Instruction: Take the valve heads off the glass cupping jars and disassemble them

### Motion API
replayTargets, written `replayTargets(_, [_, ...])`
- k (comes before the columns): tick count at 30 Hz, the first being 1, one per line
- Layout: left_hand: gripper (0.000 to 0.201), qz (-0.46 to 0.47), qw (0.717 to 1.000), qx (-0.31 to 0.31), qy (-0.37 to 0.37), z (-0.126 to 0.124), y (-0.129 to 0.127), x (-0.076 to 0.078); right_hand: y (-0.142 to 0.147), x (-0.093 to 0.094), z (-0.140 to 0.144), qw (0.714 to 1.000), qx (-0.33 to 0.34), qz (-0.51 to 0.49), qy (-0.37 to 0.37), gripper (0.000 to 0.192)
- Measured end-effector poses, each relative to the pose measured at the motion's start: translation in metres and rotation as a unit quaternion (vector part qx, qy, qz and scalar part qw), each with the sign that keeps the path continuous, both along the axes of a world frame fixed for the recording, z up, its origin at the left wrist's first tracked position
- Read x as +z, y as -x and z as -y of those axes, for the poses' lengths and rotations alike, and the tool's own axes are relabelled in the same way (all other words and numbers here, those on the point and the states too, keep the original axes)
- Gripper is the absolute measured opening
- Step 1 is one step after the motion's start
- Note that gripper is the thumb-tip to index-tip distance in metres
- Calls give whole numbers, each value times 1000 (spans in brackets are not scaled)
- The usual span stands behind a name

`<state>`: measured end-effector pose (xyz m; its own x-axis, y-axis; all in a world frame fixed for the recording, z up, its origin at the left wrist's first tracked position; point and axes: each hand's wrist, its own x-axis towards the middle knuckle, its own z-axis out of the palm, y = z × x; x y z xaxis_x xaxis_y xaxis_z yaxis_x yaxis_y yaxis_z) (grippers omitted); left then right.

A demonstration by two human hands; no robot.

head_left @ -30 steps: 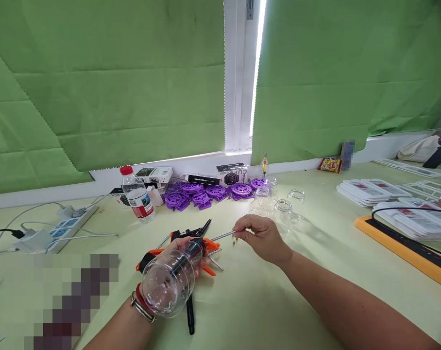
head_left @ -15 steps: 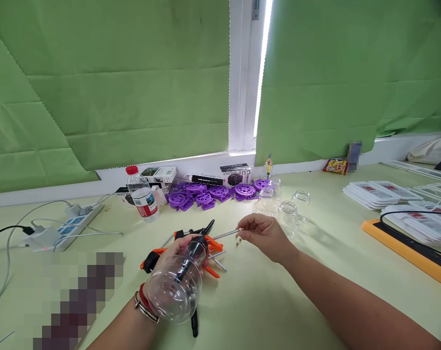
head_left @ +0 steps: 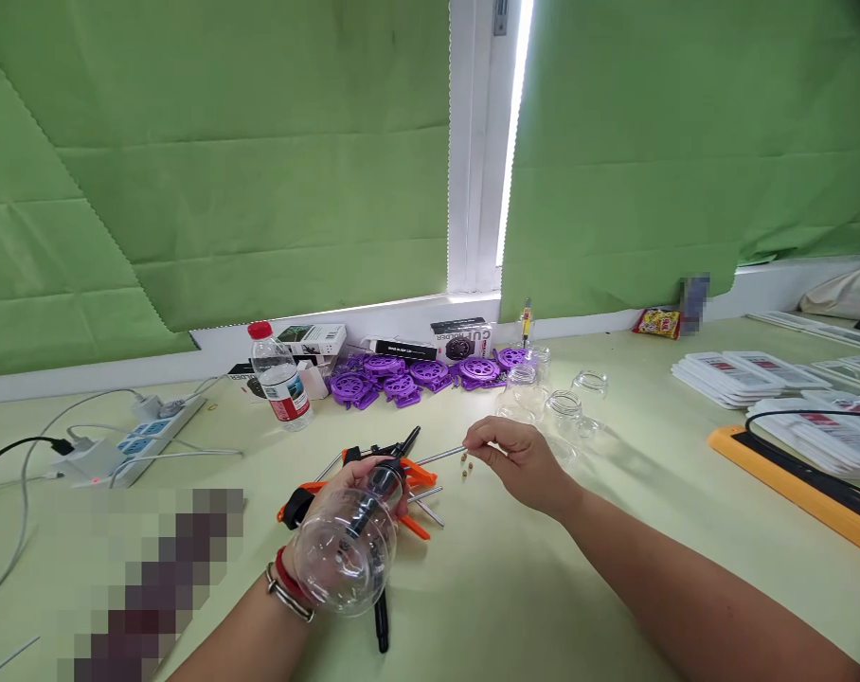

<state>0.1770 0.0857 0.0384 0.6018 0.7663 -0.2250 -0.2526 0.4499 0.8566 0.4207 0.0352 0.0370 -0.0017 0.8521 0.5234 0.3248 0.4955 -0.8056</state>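
Beside the right grip, pinching a rod, gold bits could scatter if brushed, the left grip clasping a clear vessel.

Beads lie on the bench between the vessel in the left fingers and the right fingers; behind, from left: power strip, bottle, discs, cartons behind these, then jars; far right, stacked panels

The left hand holds a clear, rounded container; the right hand pinches a thin silver metal rod. Purple openwork discs lie far on the pale-green desk.
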Motion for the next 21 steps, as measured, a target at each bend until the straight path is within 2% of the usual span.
replayTargets(2, [20,6,1000,8,-1,-1,0,1,-3,0,-2,1000,-11,-9,2,8])
replayTargets(5, [23,23,999,22,4,0,2,8,-11,-6,-8,995,-56,-25,80,11])
replayTargets(8, [23,28,999,44,-16,3,5,17,-17,-16,-13,972,-74,86,207,10])
replayTargets(10, [24,26,998,54,-24,5,6,21,-17,-22,-14,948,-75,180,251,6])
replayTargets(14, [23,12,996,76,-34,8,3,26,-8,-29,-14,930,-80,255,251,4])
replayTargets(19, [20,-15,994,99,-35,9,-3,29,-7,-35,-21,929,-105,250,252,7])
replayTargets(21, [21,-11,995,96,-34,9,-3,28,-10,-37,-24,929,-125,242,252,19])
